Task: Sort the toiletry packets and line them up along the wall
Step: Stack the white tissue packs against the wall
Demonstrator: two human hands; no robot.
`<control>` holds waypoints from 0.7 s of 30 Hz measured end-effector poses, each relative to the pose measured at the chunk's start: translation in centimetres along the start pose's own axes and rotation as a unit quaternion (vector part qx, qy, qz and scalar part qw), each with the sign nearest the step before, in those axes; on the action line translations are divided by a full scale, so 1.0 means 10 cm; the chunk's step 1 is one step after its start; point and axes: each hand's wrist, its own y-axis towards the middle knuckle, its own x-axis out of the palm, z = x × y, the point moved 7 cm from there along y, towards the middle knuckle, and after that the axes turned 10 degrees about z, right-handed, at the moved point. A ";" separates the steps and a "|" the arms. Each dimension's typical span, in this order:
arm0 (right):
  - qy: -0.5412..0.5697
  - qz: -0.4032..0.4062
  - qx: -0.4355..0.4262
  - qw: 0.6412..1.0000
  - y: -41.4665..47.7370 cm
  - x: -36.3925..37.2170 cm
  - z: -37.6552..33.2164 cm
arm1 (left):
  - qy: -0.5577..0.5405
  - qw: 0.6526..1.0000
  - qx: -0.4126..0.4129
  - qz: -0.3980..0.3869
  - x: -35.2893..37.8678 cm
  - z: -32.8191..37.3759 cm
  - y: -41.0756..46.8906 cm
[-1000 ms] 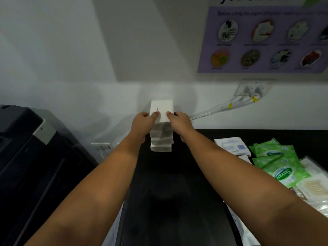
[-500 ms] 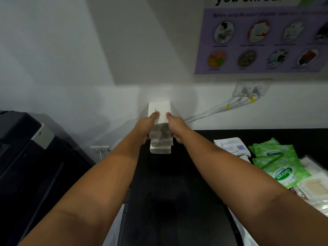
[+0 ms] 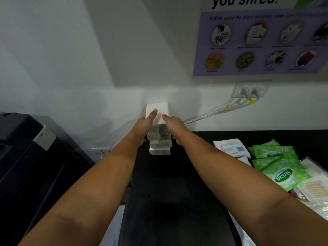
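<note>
The white packets show against a black desk and a pale grey-white wall. The green packets are flecked with lighter green (one bears a white-rimmed oval with white lettering). The flat packet beside them is white with blue print, and the poster is lilac.

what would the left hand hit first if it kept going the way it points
The wall, most likely: the left hand grips the white packets and points at it, though the gap between is unclear.
</note>
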 end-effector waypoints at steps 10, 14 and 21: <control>-0.010 -0.002 -0.011 1.000 -0.08 -0.03 0.00 | 0.011 1.000 0.003 -0.012 0.08 0.06 -0.07; -0.003 0.005 -0.022 1.000 -0.14 -0.09 -0.03 | 0.026 0.998 0.019 0.052 -0.03 0.09 -0.04; -0.001 0.023 -0.070 0.997 -0.33 -0.27 -0.06 | 0.123 0.975 0.127 0.134 -0.18 0.29 -0.19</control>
